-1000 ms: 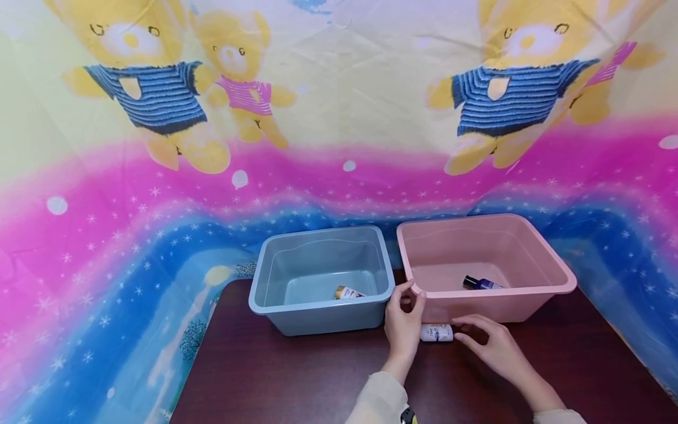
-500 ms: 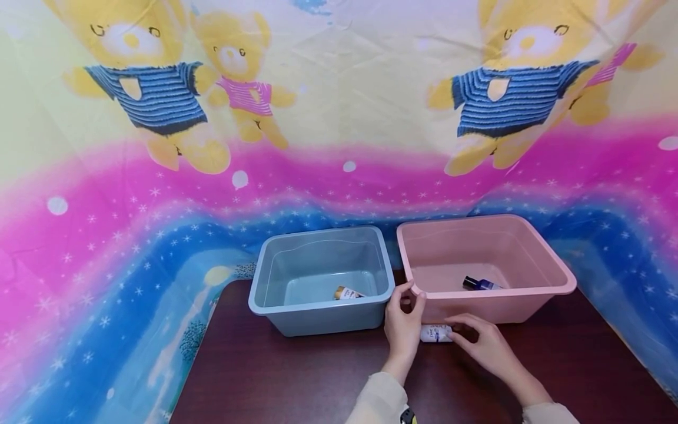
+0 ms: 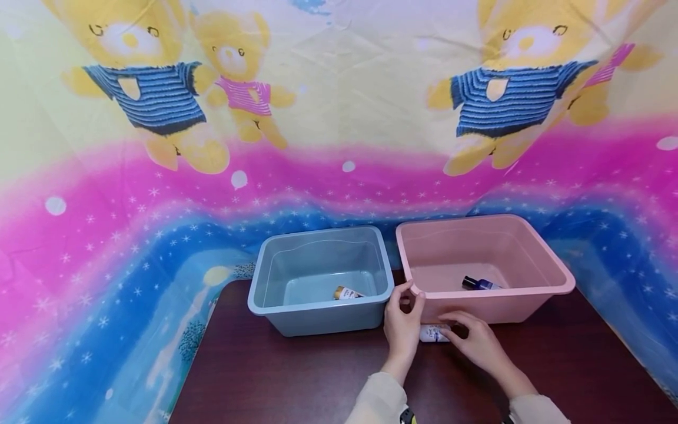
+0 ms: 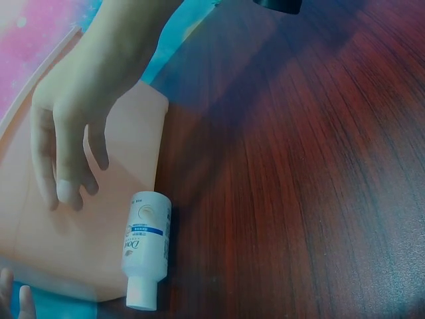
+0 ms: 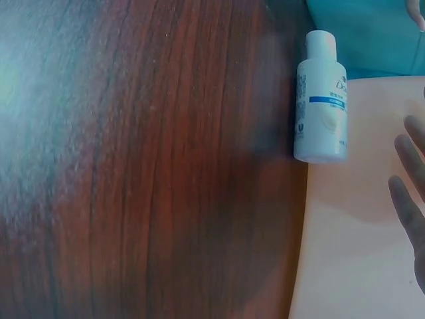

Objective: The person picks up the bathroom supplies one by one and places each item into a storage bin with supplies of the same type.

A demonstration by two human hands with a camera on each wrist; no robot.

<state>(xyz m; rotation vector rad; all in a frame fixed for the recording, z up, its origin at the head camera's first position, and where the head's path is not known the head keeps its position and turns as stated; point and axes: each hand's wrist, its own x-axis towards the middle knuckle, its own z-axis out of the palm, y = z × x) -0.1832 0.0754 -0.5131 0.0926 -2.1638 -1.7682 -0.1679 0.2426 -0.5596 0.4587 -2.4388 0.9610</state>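
Observation:
A small white Dove bottle (image 3: pixel 430 334) lies on its side on the table, along the front of the pink bin (image 3: pixel 477 306); its white cap (image 4: pixel 141 294) shows in the left wrist view. Over the bottle's right end, my right hand (image 3: pixel 479 344) reaches in with fingers spread and bent. Both wrist views show those fingers (image 5: pixel 408 199) apart from the bottle, before the bin's wall. My left hand (image 3: pixel 404 324) is held by the pink bin's near left corner, thumb and forefinger apart; whether it touches the rim is unclear.
A blue-grey bin (image 3: pixel 328 318) stands left of the pink one, with a small gold-capped white bottle (image 3: pixel 348 292) inside. In the pink bin lies a dark blue bottle with a black cap (image 3: pixel 479 284). Behind both hangs a bear-print cloth (image 3: pixel 339 106). The tabletop (image 3: pixel 286 377) is dark wood.
My right hand has moved left, from beside the bottle's end to over it. The left hand and both bins have stayed in place.

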